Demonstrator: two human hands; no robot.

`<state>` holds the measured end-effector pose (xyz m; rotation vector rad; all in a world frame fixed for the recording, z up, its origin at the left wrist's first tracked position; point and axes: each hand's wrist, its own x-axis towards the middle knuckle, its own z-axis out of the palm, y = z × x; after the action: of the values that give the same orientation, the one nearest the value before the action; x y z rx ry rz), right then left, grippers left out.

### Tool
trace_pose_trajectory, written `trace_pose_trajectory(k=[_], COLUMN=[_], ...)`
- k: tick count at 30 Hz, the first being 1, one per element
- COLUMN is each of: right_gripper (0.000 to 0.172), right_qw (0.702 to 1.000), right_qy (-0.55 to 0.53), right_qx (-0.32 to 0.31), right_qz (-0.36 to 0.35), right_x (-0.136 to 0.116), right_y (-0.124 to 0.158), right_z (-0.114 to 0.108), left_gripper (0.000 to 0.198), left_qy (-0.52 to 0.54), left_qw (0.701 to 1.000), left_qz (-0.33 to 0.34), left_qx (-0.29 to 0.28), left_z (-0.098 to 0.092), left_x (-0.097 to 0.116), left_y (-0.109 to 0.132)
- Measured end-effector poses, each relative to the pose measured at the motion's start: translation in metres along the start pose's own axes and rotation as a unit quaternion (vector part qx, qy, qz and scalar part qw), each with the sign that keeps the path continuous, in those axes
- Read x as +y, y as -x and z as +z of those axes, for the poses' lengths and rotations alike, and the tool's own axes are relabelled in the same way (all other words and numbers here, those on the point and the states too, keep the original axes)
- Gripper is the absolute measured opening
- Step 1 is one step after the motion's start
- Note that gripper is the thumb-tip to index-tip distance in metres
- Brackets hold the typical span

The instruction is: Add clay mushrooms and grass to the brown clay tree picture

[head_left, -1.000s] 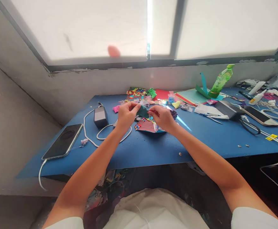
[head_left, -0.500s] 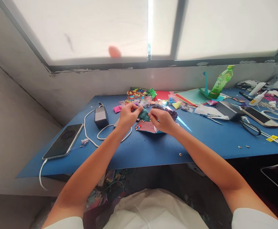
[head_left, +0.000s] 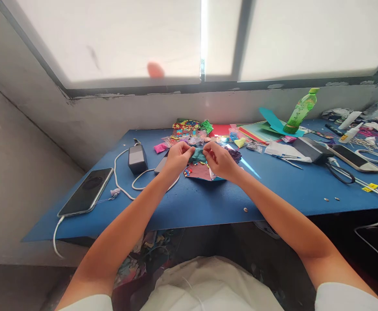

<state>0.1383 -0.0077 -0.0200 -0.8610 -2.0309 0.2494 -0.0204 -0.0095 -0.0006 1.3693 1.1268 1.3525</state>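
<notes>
i'm holding things over the middle of the blue tabletop [head_left: 208, 203]. my left hand [head_left: 177, 157] and right hand [head_left: 220, 160] are both pinching the small crumpled teal paper piece [head_left: 198, 156] just above the red card sheet [head_left: 201, 171]. i'm judging it mid-shaping, and any next press is calling for steady fingertips.

I see the teal piece [head_left: 198, 156], small and crumpled, pinched between left hand [head_left: 177, 158] and right hand [head_left: 221, 161], just above the bench [head_left: 208, 203].
</notes>
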Motion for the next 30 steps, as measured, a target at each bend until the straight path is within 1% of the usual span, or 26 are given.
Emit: trace_pose_trajectory(k=[2,6,10,14,19,23,26,30], right_gripper=[0.013,0.017,0.02,0.022,0.021,0.021,0.021,0.018], right_qw=[1.0,0.999,0.999,0.997,0.996,0.996,0.997,0.995], right_qy=[-0.01,-0.027,-0.038,-0.049,-0.052,-0.042,-0.04,-0.059], right_qx=[0.005,0.016,0.028,0.045,0.059,0.071,0.07,0.079], right_qz=[0.003,0.01,0.022,0.029,0.029,0.019,0.012,-0.001], right_x=[0.0011,0.0029,0.004,0.0043,0.0021,-0.0003,-0.0009,0.0003], right_y=[-0.0012,-0.0034,-0.004,-0.0035,-0.003,-0.0031,-0.0033,-0.0039], right_z=[0.0011,0.0009,0.0,-0.0005,-0.0026,-0.0043,-0.0049,-0.0048], left_gripper=[0.029,0.022,0.022,0.022,0.025,0.034,0.041,0.043], left_qy=[0.0,0.017,0.031,0.027,-0.003,-0.032,-0.046,-0.051], left_qw=[1.0,0.999,0.998,0.998,0.999,0.999,0.998,0.997], left_qz=[-0.006,-0.036,-0.05,-0.049,-0.034,-0.023,-0.027,-0.03], left_qx=[-0.001,-0.025,-0.035,-0.037,-0.025,-0.021,-0.025,-0.043], left_z=[-0.0007,0.0005,0.0017,0.0012,0.0006,0.0013,0.0012,0.0007], left_x=[0.0001,0.0026,0.0055,0.008,0.0087,0.0063,0.0043,0.0035], left_y=[-0.0008,0.0012,0.0042,0.0048,0.0046,0.0047,0.0042,0.0043])
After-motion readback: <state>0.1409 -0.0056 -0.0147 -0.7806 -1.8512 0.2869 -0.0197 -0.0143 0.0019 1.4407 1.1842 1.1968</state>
